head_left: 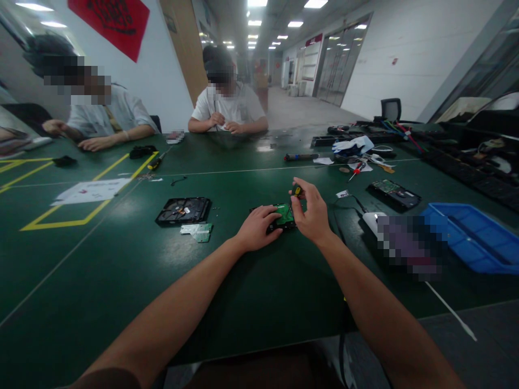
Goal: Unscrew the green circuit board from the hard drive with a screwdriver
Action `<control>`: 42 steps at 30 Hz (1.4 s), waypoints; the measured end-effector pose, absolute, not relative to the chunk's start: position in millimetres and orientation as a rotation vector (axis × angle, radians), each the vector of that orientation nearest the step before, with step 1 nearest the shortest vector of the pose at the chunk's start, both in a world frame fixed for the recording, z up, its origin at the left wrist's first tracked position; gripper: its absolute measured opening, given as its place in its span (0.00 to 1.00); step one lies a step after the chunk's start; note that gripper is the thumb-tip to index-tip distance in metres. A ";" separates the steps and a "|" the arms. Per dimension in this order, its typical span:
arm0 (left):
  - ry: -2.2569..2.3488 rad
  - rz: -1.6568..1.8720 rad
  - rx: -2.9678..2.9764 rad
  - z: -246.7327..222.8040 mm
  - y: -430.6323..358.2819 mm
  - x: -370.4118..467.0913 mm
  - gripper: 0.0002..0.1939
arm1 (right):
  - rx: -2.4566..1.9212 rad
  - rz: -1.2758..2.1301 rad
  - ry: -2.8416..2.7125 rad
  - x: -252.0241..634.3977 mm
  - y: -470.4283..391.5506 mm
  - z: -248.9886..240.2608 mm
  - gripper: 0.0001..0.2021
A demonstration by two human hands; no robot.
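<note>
A hard drive point(286, 216) lies on the green table in front of me, its green circuit board facing up. My left hand point(258, 228) is closed around the drive's left side, thumb along the near edge and fingers across the top. In my right hand point(311, 215) is a screwdriver point(298, 190), its black and yellow handle pinched upright over the drive's right part. The fingers hide its tip. To the left sits an opened black drive casing point(183, 210), with a loose circuit board point(198, 232) just in front of it and tiny screws point(216, 208) beside it.
At right are another hard drive point(394, 194), a blue tray point(482, 265) and a blurred device with a cable. Farther back lie a red screwdriver point(357, 171), a glove point(352, 145) and cables. Two people sit across the table, near a paper sheet point(91, 191).
</note>
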State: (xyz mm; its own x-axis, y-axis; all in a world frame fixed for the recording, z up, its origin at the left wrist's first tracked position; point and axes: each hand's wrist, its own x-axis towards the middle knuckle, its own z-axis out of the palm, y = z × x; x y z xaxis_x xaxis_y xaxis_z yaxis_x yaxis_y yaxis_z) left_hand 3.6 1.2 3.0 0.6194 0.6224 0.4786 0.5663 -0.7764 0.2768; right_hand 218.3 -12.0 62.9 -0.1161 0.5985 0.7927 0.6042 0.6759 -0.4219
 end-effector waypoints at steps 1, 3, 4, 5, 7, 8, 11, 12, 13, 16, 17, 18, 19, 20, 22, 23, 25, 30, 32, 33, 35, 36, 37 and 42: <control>1.007 0.865 2.735 3.5 1.0 4.0 0.23 | -0.974 -0.030 -1.778 218.1 -12.8 64.1 0.23; 1.006 0.865 2.731 4.7 0.3 4.5 0.23 | -0.998 -0.061 -1.764 218.2 -13.7 66.1 0.22; 1.003 0.865 2.728 5.3 0.0 4.7 0.23 | -1.004 -0.067 -1.760 218.5 -13.7 66.6 0.21; 1.001 0.866 2.725 5.8 -0.2 4.7 0.23 | -1.005 -0.068 -1.761 219.0 -13.3 66.6 0.20; 1.003 0.868 2.722 6.2 -0.5 4.5 0.22 | -0.995 -0.065 -1.768 220.0 -12.1 65.5 0.20; 1.005 0.869 2.723 6.2 -0.5 4.3 0.22 | -0.989 -0.060 -1.772 220.3 -11.5 64.6 0.21; 1.010 0.876 2.725 5.5 -0.2 3.5 0.22 | -0.980 -0.029 -1.778 220.3 -10.9 62.6 0.24; 1.010 0.876 2.726 5.2 0.0 3.3 0.22 | -0.979 -0.019 -1.781 219.9 -11.3 62.5 0.24; 1.011 0.874 2.728 4.8 0.2 3.2 0.23 | -0.979 -0.014 -1.783 219.4 -11.9 62.8 0.24; 1.015 0.865 2.736 4.2 0.8 3.2 0.23 | -0.987 -0.039 -1.773 218.3 -13.9 65.1 0.23; 1.015 0.864 2.737 4.0 0.9 3.3 0.23 | -0.992 -0.054 -1.766 218.3 -14.3 65.9 0.22; 1.012 0.862 2.738 3.9 1.1 3.3 0.23 | -0.995 -0.067 -1.757 218.3 -14.4 66.4 0.21; 1.009 0.862 2.739 3.8 1.2 3.4 0.23 | -0.995 -0.075 -1.752 218.5 -14.4 66.8 0.21; 1.006 0.861 2.741 3.7 1.3 3.4 0.23 | -0.994 -0.076 -1.752 218.7 -14.2 66.8 0.21; 1.006 0.864 2.743 3.4 1.3 3.4 0.23 | -0.993 -0.063 -1.764 219.1 -13.6 66.3 0.22; 1.005 0.868 2.742 3.3 1.3 3.4 0.23 | -0.992 -0.053 -1.774 219.1 -13.4 65.9 0.23; 1.001 0.878 2.737 3.3 1.0 3.4 0.23 | -0.990 -0.032 -1.790 218.7 -13.3 65.3 0.24; 1.005 0.877 2.729 5.0 -0.4 4.3 0.22 | -0.989 -0.032 -1.772 217.4 -14.6 66.5 0.24; 1.008 0.872 2.726 5.6 -0.7 4.5 0.22 | -1.008 -0.053 -1.749 217.9 -14.6 67.2 0.22; 1.009 0.871 2.724 5.7 -0.7 4.5 0.22 | -1.013 -0.058 -1.742 218.4 -14.4 67.4 0.21; 1.007 0.869 2.727 5.6 -0.4 4.3 0.22 | -1.004 -0.058 -1.755 219.2 -13.7 67.1 0.20; 1.006 0.867 2.730 5.4 -0.2 4.0 0.22 | -0.994 -0.057 -1.769 219.5 -13.3 66.7 0.21; 1.006 0.865 2.733 5.1 0.0 3.8 0.22 | -0.983 -0.053 -1.783 219.6 -12.9 66.2 0.21; 1.008 0.865 2.745 4.1 0.0 3.1 0.23 | -0.968 -0.023 -1.803 218.6 -13.2 65.1 0.23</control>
State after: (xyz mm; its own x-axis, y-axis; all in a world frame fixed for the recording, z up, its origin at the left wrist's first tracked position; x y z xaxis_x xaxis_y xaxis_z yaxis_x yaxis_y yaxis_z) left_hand 3.1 0.0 4.1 0.6214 0.6201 0.4789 0.5676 -0.7777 0.2703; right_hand 218.6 -13.2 65.1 -0.1315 0.5975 0.7910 0.6171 0.6738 -0.4064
